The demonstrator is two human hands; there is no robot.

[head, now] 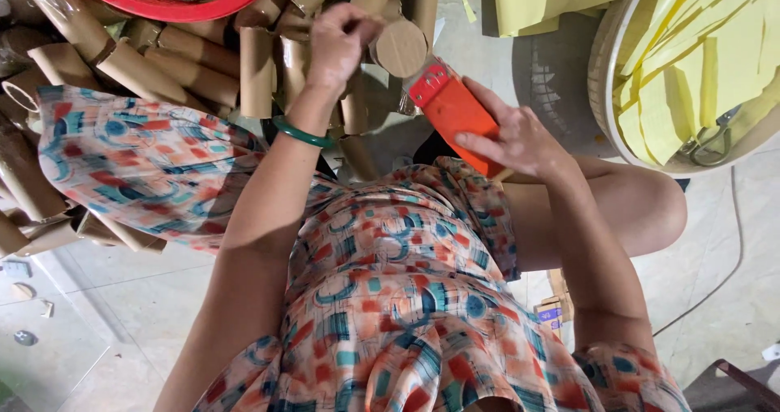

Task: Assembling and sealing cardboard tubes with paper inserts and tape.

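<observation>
My left hand [340,45], with a green bangle [302,134] on the wrist, reaches forward and grips a brown cardboard tube [397,45] whose round end faces me. My right hand [518,141] holds an orange flat scraper-like tool [453,110] with a red end, its tip just below that tube's end. Both hands work above my lap, which is covered by a patterned orange and teal garment [390,282].
A big heap of brown cardboard tubes [162,58] fills the upper left. A red basket rim [154,2] lies on top of it. A round tray [605,87] of yellow paper sheets sits at the right, with a cable [735,241] on the tiled floor.
</observation>
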